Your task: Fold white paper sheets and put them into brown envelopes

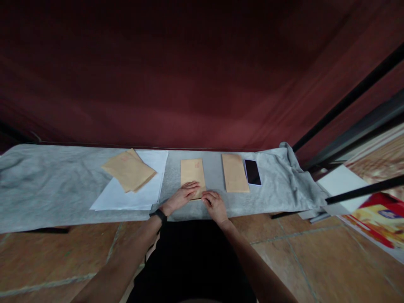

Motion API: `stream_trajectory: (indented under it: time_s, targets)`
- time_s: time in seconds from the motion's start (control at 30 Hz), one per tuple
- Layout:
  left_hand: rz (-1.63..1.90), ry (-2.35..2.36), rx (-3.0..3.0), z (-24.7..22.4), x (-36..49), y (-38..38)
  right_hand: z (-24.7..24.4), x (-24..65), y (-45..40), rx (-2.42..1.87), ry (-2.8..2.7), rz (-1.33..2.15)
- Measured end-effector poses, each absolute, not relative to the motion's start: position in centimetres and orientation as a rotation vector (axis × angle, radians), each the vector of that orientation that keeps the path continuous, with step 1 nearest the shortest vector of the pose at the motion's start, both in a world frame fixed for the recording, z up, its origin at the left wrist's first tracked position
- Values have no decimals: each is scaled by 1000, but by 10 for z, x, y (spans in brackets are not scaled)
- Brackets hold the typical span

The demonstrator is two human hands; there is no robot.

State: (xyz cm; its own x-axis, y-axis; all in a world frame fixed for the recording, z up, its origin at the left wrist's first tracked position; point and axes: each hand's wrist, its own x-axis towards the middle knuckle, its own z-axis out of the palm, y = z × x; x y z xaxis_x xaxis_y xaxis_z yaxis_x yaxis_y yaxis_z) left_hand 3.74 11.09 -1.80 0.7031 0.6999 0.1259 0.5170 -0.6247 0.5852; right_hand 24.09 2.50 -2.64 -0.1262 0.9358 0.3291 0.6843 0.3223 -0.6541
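Observation:
A brown paper envelope with small red print near its top lies upright in front of me on the grey cloth. Across its lower part rests my left hand, fingers stretched out and pressing on the paper. My right hand is closed at the envelope's near right corner, fingertips curled on the edge. To the right lies a stack of brown envelopes, apart from both hands. On the left, more brown envelopes sit askew on white paper sheets.
A phone lies beside the right stack. The grey cloth covers a narrow table against a dark red curtain. Black metal bars and a printed box stand at the right. The floor is tiled.

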Motion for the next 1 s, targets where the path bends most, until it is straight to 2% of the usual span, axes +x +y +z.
stream_trajectory:
  time_s: [0.2,0.4,0.7,1.0]
  targets:
    - [560,899,2394,-14,18,83,-28,237,26,-1471,-1848,429]
    - [713,1093,2436,-17,19,63,-25,234,27,-1497,-1821,411]
    - [712,1200,2488,-18,22,57,-25,231,27,-1546,-1781,413]
    - [411,1343,2586,-16,77,71,-31,231,28,-1578,-1827,371]
